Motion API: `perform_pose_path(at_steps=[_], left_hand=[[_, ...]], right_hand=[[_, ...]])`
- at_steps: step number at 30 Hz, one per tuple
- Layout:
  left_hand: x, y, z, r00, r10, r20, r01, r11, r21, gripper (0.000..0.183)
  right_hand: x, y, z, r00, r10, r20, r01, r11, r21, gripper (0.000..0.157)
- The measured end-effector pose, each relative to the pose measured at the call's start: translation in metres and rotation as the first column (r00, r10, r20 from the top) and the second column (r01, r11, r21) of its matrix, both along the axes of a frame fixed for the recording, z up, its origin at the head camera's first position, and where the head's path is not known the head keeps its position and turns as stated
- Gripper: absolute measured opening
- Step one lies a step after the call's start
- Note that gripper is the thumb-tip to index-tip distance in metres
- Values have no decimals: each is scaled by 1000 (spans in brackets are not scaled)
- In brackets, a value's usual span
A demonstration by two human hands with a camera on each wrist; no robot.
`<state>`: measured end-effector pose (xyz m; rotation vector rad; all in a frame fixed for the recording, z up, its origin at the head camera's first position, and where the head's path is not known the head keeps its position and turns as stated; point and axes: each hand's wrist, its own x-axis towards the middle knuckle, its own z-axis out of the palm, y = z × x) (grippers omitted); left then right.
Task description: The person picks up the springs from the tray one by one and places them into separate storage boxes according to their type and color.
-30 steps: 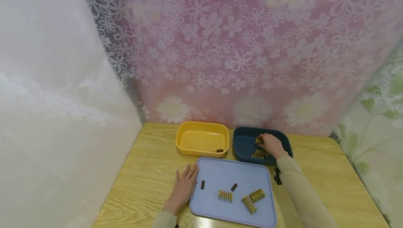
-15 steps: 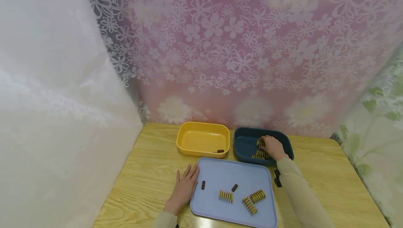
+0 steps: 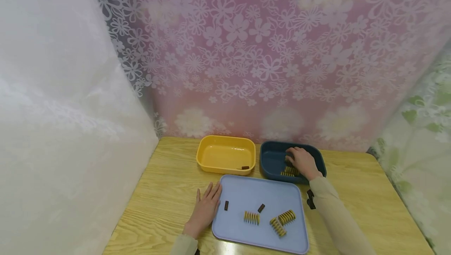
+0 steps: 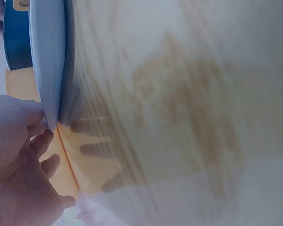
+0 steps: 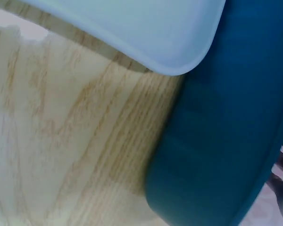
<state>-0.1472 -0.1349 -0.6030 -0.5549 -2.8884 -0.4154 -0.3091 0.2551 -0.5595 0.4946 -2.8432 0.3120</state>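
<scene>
Yellow coil springs (image 3: 251, 218) lie on the pale blue tray (image 3: 243, 190) in the head view: one nearer the near edge, two together toward the near right corner. Small dark brown springs (image 3: 226, 205) lie by its left edge and at mid-tray; another sits in the yellow bin (image 3: 225, 155), near its near right corner. More yellow ones lie at the near wall of the dark blue bin (image 3: 273, 159). The right hand (image 3: 303, 162) bends over these, fingers lowered above a spring; whether it grips one, I cannot tell. The left hand (image 3: 204, 210) rests flat-fingered at the tray's left edge, grasping nothing.

Left wrist: relaxed fingers meet the tray rim.

Right wrist: only dark fingertips show past the blue bin's rim.

Sorting springs by kind seems in hand, probably at placement; the next move calls for lifting clear of that rim.
</scene>
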Motion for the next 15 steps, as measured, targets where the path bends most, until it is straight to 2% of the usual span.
perform_pose_path(at_steps=[4,8,15], left_hand=[[0,0,0,1000,-2,7,2,1000,2,49],[1,1,-2,1000,-6,7,6,1000,0,49],[-1,0,-1,1000,-7,8,7,1000,2,49]], right_hand=[[4,-5,6,985,38,-168,-38,999,6,19],[10,-10,10,948,77,-307,-76,997,16,18],[27,-22,22,904,135,-406,-143,990,10,20]])
